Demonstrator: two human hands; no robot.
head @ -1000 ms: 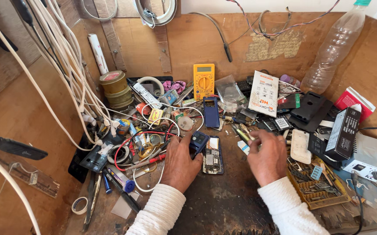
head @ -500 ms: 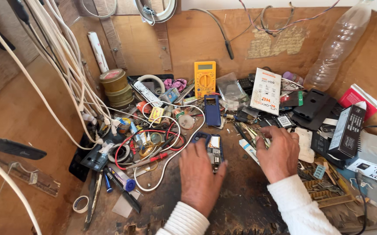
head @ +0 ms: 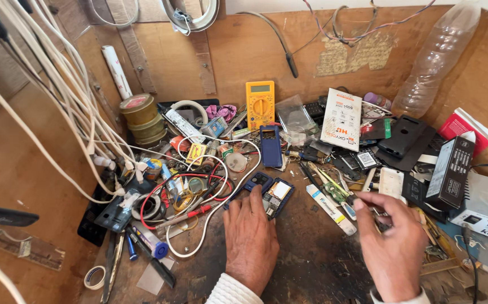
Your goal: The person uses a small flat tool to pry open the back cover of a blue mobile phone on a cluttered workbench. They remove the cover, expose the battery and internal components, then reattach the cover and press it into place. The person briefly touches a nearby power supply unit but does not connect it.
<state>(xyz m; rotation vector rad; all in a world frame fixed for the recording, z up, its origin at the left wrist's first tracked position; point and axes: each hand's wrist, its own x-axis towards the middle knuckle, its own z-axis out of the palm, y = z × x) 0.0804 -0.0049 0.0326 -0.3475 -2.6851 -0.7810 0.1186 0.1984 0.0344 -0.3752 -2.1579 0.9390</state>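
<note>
- Opened blue phone [head: 271,194]: our left hand [head: 249,239] rests flat on it, fingers spread.
- Right of the phone: our right hand [head: 393,242], fingertips pinched among small tools [head: 334,188]; what they grip, we cannot tell.

Place: a small electronics repair workshop, likely for phones.
Bench: worn wooden worktop [head: 323,264] boxed in by plywood walls.
Instruments: yellow multimeter [head: 260,104], red probe leads [head: 193,211].
Parts: opened phone [head: 278,197], blue phone shell [head: 270,145], black back covers [head: 404,138].
Supplies: tape rolls [head: 141,118], white cables [head: 69,101], tweezers [head: 334,188].
</note>
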